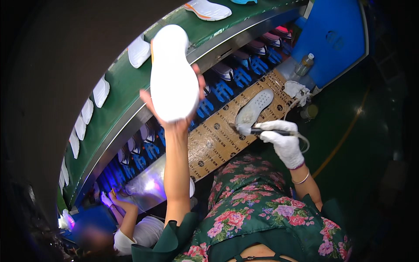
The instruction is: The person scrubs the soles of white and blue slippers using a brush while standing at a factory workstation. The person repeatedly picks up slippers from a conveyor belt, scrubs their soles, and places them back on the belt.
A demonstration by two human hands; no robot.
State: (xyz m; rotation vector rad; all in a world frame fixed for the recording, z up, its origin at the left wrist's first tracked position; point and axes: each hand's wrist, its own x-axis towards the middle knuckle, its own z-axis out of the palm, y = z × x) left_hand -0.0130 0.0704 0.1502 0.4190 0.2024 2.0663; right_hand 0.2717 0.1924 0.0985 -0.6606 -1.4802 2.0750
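My bare left hand is raised over the edge of the green conveyor, its fingers wrapped round the sides of a white shoe sole. The sole's broad, pale face is overexposed, so its detail is lost. In a white glove, my right hand is closed round the dark handle of a brush, with a thin tube or cord looping behind the wrist. The brush head is blurred, close to the near end of a grey sole with small holes; whether they touch I cannot tell.
A cardboard-covered ledge lies under the grey sole. On the green conveyor are several pale soles. Shoe uppers on blue holders line a lower shelf. A bottle and white cloth sit right; a co-worker is lower left.
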